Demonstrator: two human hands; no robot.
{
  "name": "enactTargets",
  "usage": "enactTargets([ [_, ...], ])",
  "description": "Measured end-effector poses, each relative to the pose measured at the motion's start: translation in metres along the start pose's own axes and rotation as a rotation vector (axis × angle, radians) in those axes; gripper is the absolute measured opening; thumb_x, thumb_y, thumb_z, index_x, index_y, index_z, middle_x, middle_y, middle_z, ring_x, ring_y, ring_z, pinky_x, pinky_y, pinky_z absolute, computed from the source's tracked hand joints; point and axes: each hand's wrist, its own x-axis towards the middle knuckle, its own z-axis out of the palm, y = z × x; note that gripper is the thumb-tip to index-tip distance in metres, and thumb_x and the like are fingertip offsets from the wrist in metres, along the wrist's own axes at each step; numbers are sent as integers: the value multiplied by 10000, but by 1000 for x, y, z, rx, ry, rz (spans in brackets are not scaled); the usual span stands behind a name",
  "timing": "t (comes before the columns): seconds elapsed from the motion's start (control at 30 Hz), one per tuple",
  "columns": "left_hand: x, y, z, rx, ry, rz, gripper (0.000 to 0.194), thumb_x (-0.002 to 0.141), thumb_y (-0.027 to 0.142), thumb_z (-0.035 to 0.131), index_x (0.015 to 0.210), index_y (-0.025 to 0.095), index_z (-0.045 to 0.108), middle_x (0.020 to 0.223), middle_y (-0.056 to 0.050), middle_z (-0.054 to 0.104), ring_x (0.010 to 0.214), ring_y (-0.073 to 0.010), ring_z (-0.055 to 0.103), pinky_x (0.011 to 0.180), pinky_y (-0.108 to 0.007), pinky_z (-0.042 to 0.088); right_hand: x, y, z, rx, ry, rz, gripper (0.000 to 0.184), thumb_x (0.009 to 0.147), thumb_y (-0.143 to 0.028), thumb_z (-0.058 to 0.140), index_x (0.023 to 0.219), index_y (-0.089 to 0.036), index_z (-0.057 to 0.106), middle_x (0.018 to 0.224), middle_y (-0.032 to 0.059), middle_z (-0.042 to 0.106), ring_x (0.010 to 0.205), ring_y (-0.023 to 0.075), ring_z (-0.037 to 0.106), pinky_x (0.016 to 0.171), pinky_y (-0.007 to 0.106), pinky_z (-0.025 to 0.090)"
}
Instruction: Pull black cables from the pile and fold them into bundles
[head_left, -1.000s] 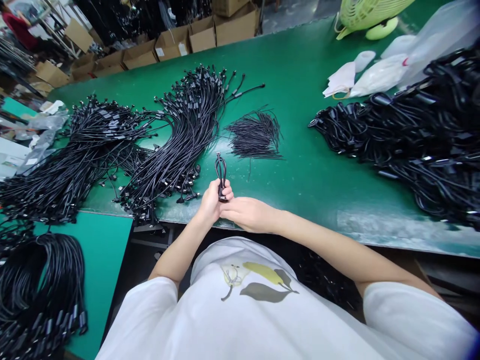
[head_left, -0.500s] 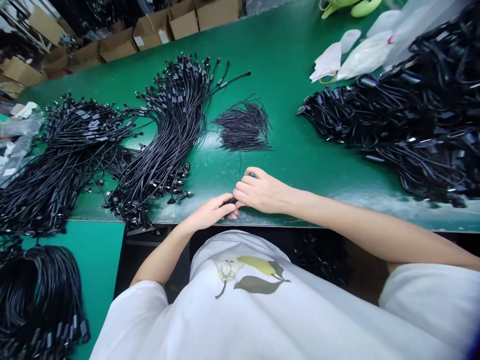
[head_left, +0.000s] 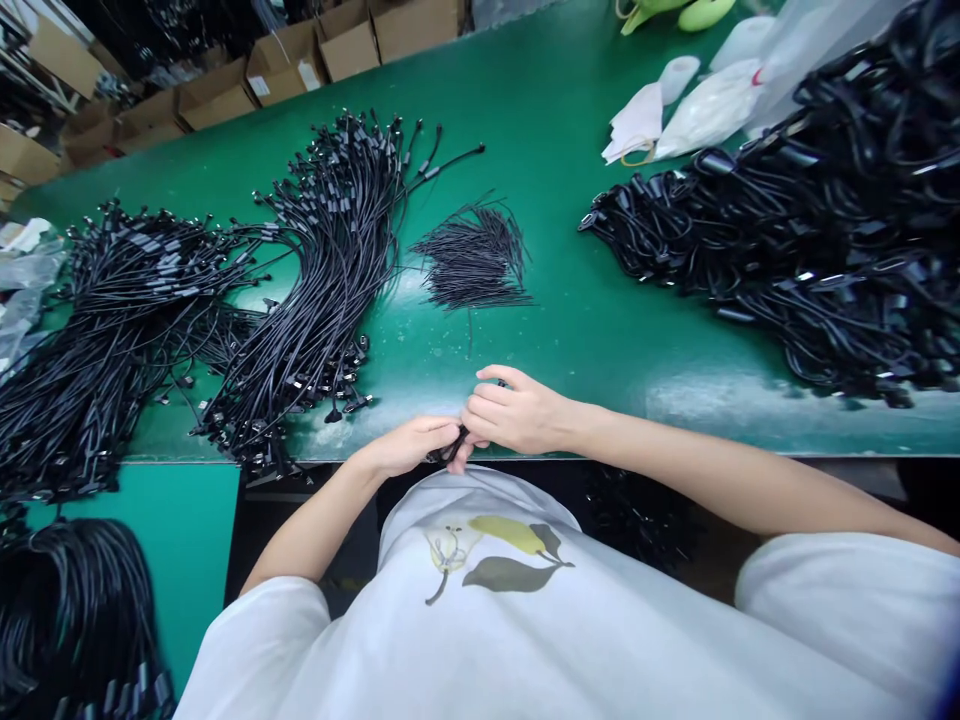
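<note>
A small coiled black cable [head_left: 448, 448] is between my two hands at the front edge of the green table. My left hand [head_left: 409, 446] has its thumb and fingers closed around the coil from the left. From the right, my right hand [head_left: 514, 412] is closed on the same cable with curled fingers, and a dark bit of it shows by the index finger. The fingers hide most of the cable. Just beyond the hands lies a pile of short, thin black ties [head_left: 474, 258], one strand pointing back toward me.
Loose black cables with small plugs [head_left: 330, 250] lie left of the ties, with another heap [head_left: 127, 300] farther left. Bundled cables [head_left: 780, 240] are piled at right, near a white plastic bag [head_left: 709, 110]. Cardboard boxes [head_left: 285, 65] line the far edge. More cables [head_left: 82, 600] rest on a lower green surface.
Both hands have come slightly closer to my body, and more of the black coil shows between them. The view has shifted a little, so the table's contents sit farther left.
</note>
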Motion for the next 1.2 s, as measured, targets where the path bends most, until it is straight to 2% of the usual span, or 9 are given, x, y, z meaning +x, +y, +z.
enactTargets([
  [0.17, 4, -21, 0, -102, 255, 53, 447, 803, 556, 649, 837, 113, 596, 626, 35, 457, 537, -79, 413, 545, -230, 329, -5, 13, 0, -120, 68, -67, 262, 997, -353, 401, 994, -202, 615, 912, 42, 633, 877, 173, 558, 1032, 439, 371],
  [0.3, 6, -22, -1, -250, 460, 164, 402, 787, 504, 695, 818, 128, 558, 620, 51, 427, 519, -58, 395, 520, -208, 299, -15, 70, -12, -274, 247, 449, 282, 984, -360, 405, 989, -171, 614, 992, 114, 622, 938, 233, 556, 839, 384, 440],
  [0.37, 6, -18, 1, -316, 492, 192, 393, 777, 486, 715, 813, 134, 544, 622, 55, 417, 513, -53, 387, 509, -201, 298, -21, 103, -15, -351, 202, 752, 251, 956, -340, 449, 924, -154, 614, 954, 140, 608, 859, 250, 542, 744, 377, 427],
  [0.5, 8, -10, 8, -379, 499, 209, 408, 759, 486, 736, 806, 137, 531, 618, 57, 410, 501, -50, 383, 485, -196, 298, -28, 138, -15, -394, -20, 877, 189, 926, -276, 469, 866, -147, 593, 895, 131, 614, 783, 234, 534, 707, 360, 390],
  [0.67, 11, -8, 11, -421, 527, 254, 430, 736, 496, 758, 804, 141, 524, 613, 64, 392, 490, -41, 359, 463, -183, 276, -33, 124, -15, -394, 16, 854, 135, 886, -248, 471, 817, -160, 547, 862, 123, 618, 748, 222, 542, 688, 341, 369],
  [0.83, 18, -6, 16, -407, 478, 267, 429, 746, 499, 747, 863, 127, 570, 610, 63, 387, 481, -39, 347, 458, -184, 261, -40, 94, -9, -14, 278, 943, 89, 883, -256, 490, 936, -189, 518, 708, 28, 594, 641, 177, 554, 658, 293, 403],
  [0.97, 26, -4, 21, -397, 429, 285, 443, 780, 488, 718, 979, 106, 616, 628, 57, 386, 490, -41, 344, 465, -192, 263, -37, 79, -3, -71, 430, 981, 125, 887, -210, 457, 962, -182, 552, 852, 69, 639, 763, 191, 589, 730, 307, 421],
  [1.03, 27, -3, 22, -389, 426, 286, 452, 789, 479, 713, 1022, 101, 623, 634, 55, 387, 498, -44, 347, 473, -196, 263, -29, 76, -3, -116, 390, 982, 113, 895, -255, 492, 913, -185, 578, 890, 76, 643, 811, 201, 586, 734, 307, 413],
  [1.2, 19, 0, 21, -349, 461, 282, 442, 810, 470, 695, 1057, 112, 618, 656, 48, 394, 523, -51, 352, 492, -203, 273, 12, 70, 1, -111, 39, 979, 212, 897, -393, 567, 837, -193, 605, 879, 55, 657, 814, 198, 592, 696, 296, 398],
])
